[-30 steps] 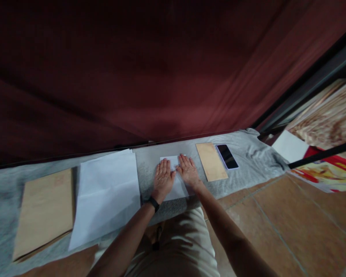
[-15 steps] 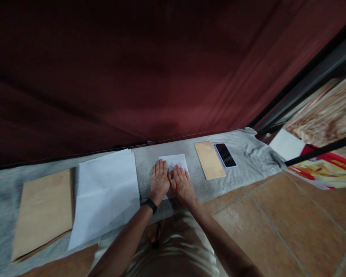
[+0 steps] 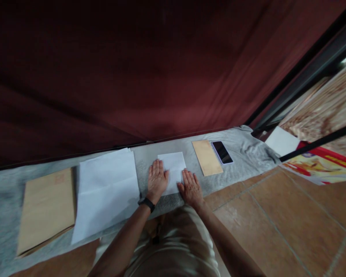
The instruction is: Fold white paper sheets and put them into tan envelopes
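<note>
A small folded sheet of white paper point(image 3: 173, 165) lies flat on the grey cloth point(image 3: 145, 154) in front of me. My left hand point(image 3: 157, 180) rests at its left edge, palm down with the fingers stretched out. At the right edge, my right hand point(image 3: 191, 187) lies palm down too, its fingers straight and the thumb reaching onto the paper. Neither hand grips anything. Left of my hands is a stack of large white sheets point(image 3: 106, 192). To the right lies a tan envelope point(image 3: 207, 157).
Beside the envelope is a phone point(image 3: 222, 152) with a dark screen. Large brown envelopes point(image 3: 47, 209) are piled at the far left. A dark red curtain point(image 3: 167, 96) hangs behind the cloth-covered surface. On the right are a black bar point(image 3: 320, 141) and a colourful printed sheet point(image 3: 323, 163).
My hands were side by side on the middle of the folded paper and have slid apart to its left and right edges. More of the paper shows. The view has shifted slightly.
</note>
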`<state>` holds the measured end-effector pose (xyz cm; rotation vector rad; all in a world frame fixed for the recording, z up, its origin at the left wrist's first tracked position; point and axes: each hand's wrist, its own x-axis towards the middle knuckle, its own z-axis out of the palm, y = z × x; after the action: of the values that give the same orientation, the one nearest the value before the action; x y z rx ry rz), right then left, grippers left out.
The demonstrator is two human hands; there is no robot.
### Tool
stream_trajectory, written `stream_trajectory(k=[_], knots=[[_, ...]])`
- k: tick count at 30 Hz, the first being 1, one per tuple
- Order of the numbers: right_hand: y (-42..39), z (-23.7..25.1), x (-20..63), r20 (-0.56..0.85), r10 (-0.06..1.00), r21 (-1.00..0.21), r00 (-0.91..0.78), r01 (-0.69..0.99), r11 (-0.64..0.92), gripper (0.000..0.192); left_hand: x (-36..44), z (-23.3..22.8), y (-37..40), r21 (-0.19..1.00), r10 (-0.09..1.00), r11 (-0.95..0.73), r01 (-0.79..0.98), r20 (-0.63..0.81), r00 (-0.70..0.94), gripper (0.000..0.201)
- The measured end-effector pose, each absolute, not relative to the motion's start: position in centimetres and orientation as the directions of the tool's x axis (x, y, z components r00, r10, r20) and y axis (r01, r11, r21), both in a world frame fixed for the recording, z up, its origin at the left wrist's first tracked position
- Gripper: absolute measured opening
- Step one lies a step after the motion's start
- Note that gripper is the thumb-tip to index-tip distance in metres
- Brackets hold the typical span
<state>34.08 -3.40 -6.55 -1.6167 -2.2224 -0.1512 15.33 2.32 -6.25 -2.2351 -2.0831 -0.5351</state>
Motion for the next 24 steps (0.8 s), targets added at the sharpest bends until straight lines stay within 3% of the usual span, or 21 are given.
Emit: stream_trajectory(k=[7, 15, 24], knots=[[-3.7, -6.8, 34.8, 0.373, 0.894, -0.130, -0.250, 0.940, 0.317, 0.061, 14.7, -5.6, -0.3, 0.237, 0.950, -0.110, 0.965, 0.310, 0.032, 0.061], [-3.6, -6.8, 34.8, 0.354, 0.900, -0.117, -0.253, 0.943, 0.311, 0.059, 18.0, -4.9, -3.8, 0.191, 0.887, -0.432, 0.881, 0.263, 0.378, 0.054], [-3.6, -6.7, 34.8, 0.353, 0.903, -0.126, -0.247, 0.943, 0.307, 0.061, 16.3, -5.2, -5.0, 0.110, 0.916, -0.369, 0.923, 0.212, 0.341, 0.061]])
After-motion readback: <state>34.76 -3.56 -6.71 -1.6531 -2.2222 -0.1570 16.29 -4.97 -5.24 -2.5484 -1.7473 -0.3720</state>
